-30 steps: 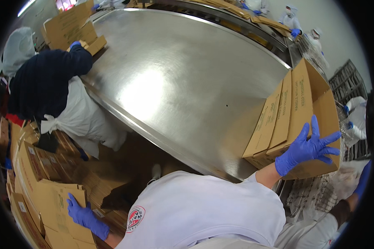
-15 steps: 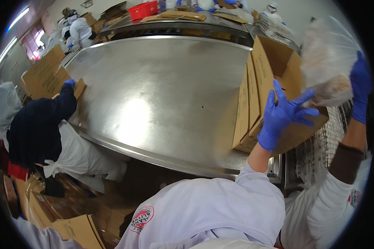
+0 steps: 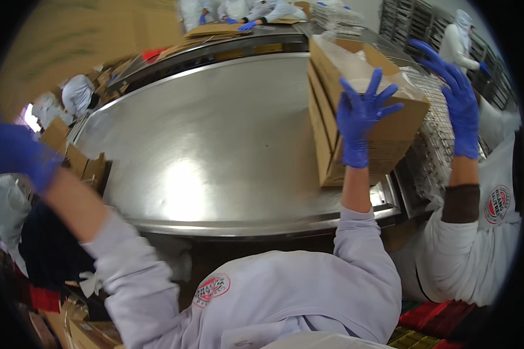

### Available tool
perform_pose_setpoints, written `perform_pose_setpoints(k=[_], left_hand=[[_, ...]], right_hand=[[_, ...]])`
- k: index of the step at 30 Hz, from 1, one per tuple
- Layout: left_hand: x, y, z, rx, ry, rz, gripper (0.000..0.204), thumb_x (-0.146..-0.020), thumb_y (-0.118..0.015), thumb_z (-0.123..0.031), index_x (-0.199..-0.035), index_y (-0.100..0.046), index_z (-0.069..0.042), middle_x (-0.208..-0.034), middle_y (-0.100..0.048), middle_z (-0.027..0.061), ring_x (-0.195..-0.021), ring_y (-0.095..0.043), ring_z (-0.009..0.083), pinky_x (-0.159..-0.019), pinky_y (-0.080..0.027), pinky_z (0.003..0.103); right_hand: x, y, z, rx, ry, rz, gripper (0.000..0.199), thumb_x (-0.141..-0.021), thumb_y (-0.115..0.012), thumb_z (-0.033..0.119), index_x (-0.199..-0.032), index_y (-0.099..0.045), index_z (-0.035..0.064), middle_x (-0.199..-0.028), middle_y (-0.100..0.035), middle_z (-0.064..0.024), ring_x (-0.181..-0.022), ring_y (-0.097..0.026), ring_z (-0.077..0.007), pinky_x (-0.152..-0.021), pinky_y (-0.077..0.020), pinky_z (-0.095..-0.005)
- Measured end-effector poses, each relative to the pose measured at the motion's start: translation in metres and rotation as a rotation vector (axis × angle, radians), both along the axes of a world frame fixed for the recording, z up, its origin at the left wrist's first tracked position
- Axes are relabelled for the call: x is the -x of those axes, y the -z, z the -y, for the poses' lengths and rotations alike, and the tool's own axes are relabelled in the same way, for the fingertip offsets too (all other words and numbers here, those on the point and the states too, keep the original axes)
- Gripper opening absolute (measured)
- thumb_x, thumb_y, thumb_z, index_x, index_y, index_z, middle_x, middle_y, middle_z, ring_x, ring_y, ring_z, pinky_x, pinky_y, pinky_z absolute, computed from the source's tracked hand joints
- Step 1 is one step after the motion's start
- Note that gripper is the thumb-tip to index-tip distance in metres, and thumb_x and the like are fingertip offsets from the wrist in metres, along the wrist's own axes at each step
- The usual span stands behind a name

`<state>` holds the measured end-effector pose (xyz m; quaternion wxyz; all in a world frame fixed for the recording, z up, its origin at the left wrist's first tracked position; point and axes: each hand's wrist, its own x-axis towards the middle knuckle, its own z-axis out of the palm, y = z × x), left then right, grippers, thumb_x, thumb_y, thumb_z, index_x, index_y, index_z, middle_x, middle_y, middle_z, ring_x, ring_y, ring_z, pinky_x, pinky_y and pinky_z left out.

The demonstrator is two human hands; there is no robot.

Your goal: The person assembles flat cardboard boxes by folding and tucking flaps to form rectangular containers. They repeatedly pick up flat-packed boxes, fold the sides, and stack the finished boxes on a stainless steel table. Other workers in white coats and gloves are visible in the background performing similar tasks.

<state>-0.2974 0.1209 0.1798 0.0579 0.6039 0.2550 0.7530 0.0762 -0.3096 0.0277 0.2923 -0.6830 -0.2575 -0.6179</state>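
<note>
Head view, only one we have: our left hand [image 3: 23,151] is up at far left, motion-blurred, right at the lower edge of a big cardboard piece [image 3: 93,43] that fills the upper left corner; fingers too smeared, we cannot tell if they are clamped on it or just near. Our right hand [image 3: 361,119] is clear: fingers spread apart, nothing between them, held up in front of the open box [image 3: 393,131]; we cannot tell if it touches the wall. That box stands upright at the right end of the metal table [image 3: 215,128], clear plastic [image 3: 355,72] inside and bunched over its rim. Cardboard panels [image 3: 322,116] stand against its left side, flaps or separate boxes, can't say. Just right of the box, a co-worker's gloved hand [image 3: 460,104] is raised, fingers extended, near wire racks [image 3: 434,107]. Left end of the table: another open box [image 3: 90,160], a person in a dark top [image 3: 52,244] below it, partly behind our left arm. Far side: flat cardboard [image 3: 215,30] on a second table, people in white behind it
</note>
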Motion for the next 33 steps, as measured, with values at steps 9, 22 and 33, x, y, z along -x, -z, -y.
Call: perform_pose_setpoints(k=[9, 22, 33], left_hand=[[-0.056, 0.248, 0.157, 0.556, 0.699, 0.196, 0.025, -0.079, -0.063, -0.002, -0.102, -0.053, 0.003, -0.095, -0.055, 0.0063, -0.083, -0.053, 0.0137, -0.071, -0.045, 0.026], [0.014, 0.313, 0.161, -0.110, 1.024, -1.212, 0.032, -0.077, -0.065, -0.013, -0.107, -0.059, -0.006, -0.099, -0.063, 0.0116, -0.088, -0.062, 0.0283, -0.077, -0.049, 0.031], [-0.106, 0.143, 0.216, -0.244, 1.655, -0.546, 0.067, -0.090, -0.017, -0.050, -0.096, -0.066, -0.004, -0.090, -0.064, 0.0115, -0.093, -0.057, 0.0253, -0.085, -0.040, 0.033]], right_hand=[[0.023, -0.008, -0.005, -0.049, 0.067, -0.108, 0.023, -0.074, -0.065, 0.027, -0.097, -0.065, 0.0235, -0.143, -0.024, -0.0119, -0.136, -0.001, -0.0338, -0.095, 0.0174, -0.0627], [0.131, -0.003, -0.141, 0.497, -1.036, -0.329, 0.073, -0.049, -0.075, 0.053, -0.103, -0.055, 0.0081, -0.117, -0.054, -0.0086, -0.119, -0.043, -0.0273, -0.106, -0.0144, -0.0443], [0.152, 0.021, -0.089, 0.135, -0.954, -0.177, 0.022, -0.083, -0.051, 0.024, -0.091, -0.062, 0.0059, -0.105, -0.062, -0.0124, -0.102, -0.057, -0.0267, -0.100, -0.0331, -0.0418]])
